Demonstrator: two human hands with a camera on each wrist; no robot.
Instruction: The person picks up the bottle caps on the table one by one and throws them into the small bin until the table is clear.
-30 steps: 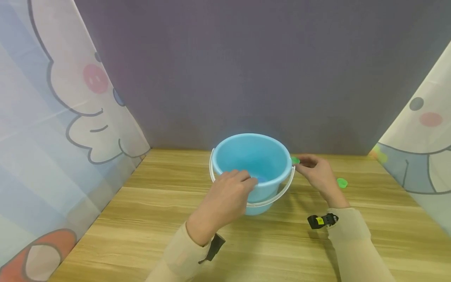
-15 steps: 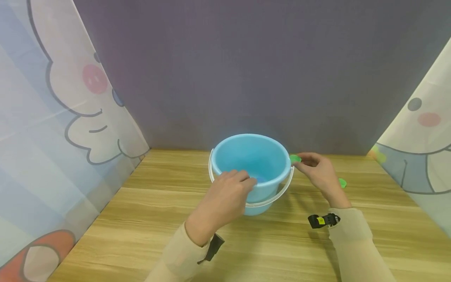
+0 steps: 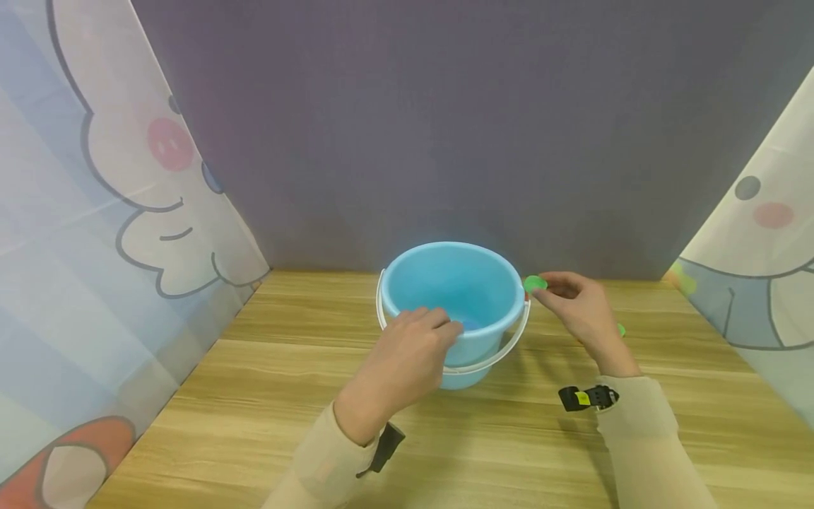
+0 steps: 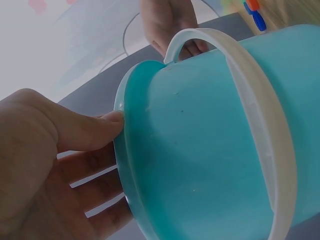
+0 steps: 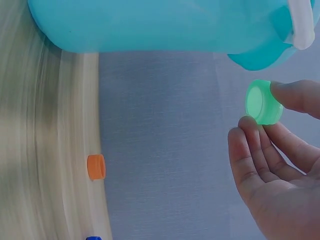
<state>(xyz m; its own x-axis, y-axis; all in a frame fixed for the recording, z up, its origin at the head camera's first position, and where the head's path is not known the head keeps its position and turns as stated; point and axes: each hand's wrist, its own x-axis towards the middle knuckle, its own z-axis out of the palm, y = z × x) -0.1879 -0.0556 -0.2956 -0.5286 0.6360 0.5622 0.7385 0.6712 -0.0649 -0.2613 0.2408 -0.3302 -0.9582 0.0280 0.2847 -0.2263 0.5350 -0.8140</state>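
A light blue bucket stands upright on the table, its white handle hanging down in front. My left hand grips the near rim; in the left wrist view the thumb presses the rim's outside and the fingers reach in behind it. To the right of the bucket, my right hand pinches a green bottle cap between thumb and fingertips. The cap is held just outside the rim, at about rim height. Most of the bucket's floor is hidden by the left hand and the near wall.
Another green cap lies on the wooden table behind the right wrist. In the right wrist view an orange cap and part of something blue are on the table. A grey panel rises behind, with printed curtains at both sides.
My right hand has shifted slightly up and right with the green cap, whose round face has turned more into view. It covers more of the other green cap. The left hand stays put.
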